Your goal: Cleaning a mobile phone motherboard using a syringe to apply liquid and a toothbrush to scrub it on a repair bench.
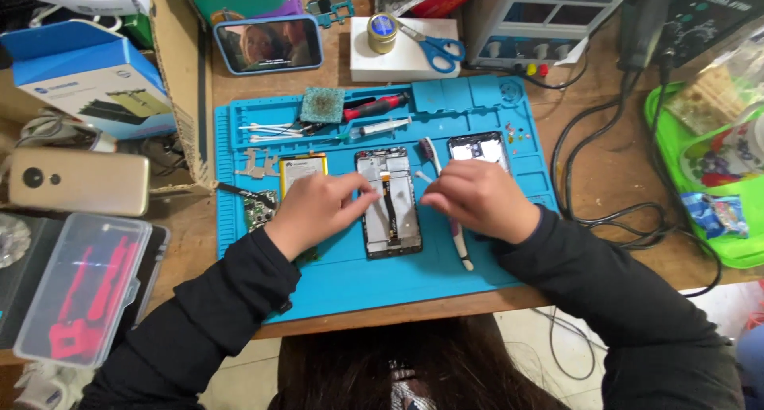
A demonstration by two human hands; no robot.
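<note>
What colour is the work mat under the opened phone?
Blue; the work mat shows in the head view, beneath the opened phone.

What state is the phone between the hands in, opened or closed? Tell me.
Opened. The phone lies flat on the blue mat with its back off, inner frame and a cable strip exposed; a battery lies separately beside it.

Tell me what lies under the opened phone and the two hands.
The opened phone lies on a blue mat. The left hand touches its left edge. A toothbrush runs under the right hand, which hides its middle part.
</note>
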